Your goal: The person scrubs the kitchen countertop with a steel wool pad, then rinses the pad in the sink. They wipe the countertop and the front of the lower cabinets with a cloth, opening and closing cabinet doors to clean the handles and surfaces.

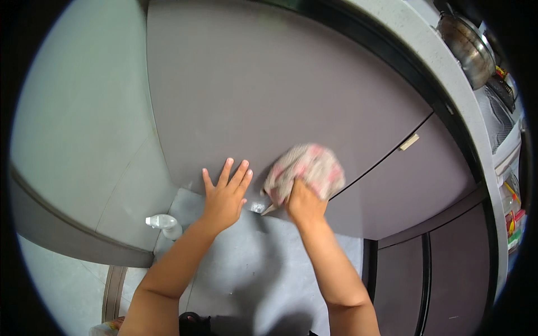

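Observation:
A broad mauve-grey cabinet panel [263, 84] fills the middle of the head view. My left hand [223, 203] lies against its lower part, empty, with the fingers spread. To the right of it, my right hand [305, 200] is closed on a crumpled cloth [307, 168], beige with pink patches and slightly blurred, which rests on the panel. The cloth hides parts of my right fingers. A small whitish spot [258, 206] shows low on the panel between my hands. Left of my left forearm stands a white spray bottle [168, 224] on the pale floor.
Along the upper right curves a pale countertop [414, 39] carrying a metal pot [468, 49] and several bottles. A small cream-coloured tab [409, 141] sits beside the seam between cabinet doors. A pale grey-green wall [84, 112] bounds the left side, and grey floor [235, 280] lies below.

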Motion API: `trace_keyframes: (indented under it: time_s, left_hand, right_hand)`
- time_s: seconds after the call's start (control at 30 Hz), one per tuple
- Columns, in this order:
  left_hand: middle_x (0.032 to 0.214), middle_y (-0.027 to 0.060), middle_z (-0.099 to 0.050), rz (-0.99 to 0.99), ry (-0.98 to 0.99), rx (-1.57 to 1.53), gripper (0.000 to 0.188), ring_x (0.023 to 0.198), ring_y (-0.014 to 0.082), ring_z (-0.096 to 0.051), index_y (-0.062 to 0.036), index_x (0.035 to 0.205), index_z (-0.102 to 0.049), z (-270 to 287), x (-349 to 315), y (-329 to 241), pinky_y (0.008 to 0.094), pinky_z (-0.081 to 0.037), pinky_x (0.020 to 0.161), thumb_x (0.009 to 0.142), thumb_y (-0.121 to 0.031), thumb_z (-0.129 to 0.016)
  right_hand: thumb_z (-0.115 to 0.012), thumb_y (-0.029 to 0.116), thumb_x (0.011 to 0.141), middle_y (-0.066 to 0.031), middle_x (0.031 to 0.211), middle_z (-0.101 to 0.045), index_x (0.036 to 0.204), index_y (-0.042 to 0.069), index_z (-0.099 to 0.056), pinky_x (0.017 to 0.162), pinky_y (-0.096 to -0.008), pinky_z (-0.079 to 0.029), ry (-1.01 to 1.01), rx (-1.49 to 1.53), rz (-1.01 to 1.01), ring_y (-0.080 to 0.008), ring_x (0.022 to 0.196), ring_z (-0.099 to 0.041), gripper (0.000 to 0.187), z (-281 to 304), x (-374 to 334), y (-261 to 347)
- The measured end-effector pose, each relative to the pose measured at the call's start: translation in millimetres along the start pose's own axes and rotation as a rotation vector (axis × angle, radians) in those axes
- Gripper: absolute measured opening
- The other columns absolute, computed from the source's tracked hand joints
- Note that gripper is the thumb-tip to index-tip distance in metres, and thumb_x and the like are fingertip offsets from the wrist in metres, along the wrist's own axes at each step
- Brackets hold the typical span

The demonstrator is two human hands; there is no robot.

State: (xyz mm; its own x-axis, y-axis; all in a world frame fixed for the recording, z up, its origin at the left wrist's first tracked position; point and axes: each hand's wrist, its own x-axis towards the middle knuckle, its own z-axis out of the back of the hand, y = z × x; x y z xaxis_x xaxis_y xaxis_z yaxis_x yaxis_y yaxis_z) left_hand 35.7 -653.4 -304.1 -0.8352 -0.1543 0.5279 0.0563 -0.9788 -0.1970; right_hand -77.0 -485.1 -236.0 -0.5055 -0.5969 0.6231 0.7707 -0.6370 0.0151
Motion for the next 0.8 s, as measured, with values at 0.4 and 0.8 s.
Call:
trace_keyframes:
  time_s: [0.4, 0.8]
  left_hand:
    - [0.160, 0.0072, -0.025, 0.003, 0.058, 0.027, 0.063, 0.148, 0.0346, -0.015, -0.0081, 0.141, -0.048, -2.7, -4.4, 1.9, 0.0797, -0.015, 0.101, 0.082, -0.017, -0.069]
    - [0.160, 0.0085, -0.024, -0.009, 0.059, 0.044, 0.066, 0.148, 0.0357, -0.015, -0.0070, 0.143, -0.044, -0.2, -1.4, 0.7, 0.0795, -0.016, 0.101, 0.083, -0.017, -0.068]
  right_hand:
    - [-0.054, 0.015, 0.080, -0.0198, 0.121, -0.062, 0.115, 0.002, -0.064, 0.100, -0.0506, -0.040, 0.363, 0.089, -0.260, -0.0400, 0.115, -0.054, 0.038, 39.6, 25.3, 15.1]
    - [-0.055, 0.015, 0.083, -0.0172, 0.115, -0.064, 0.115, 0.000, -0.062, 0.097, -0.0498, -0.041, -0.020, 0.073, -0.080, -0.0370, 0.112, -0.056, 0.036, 21.7, 13.2, 2.3]
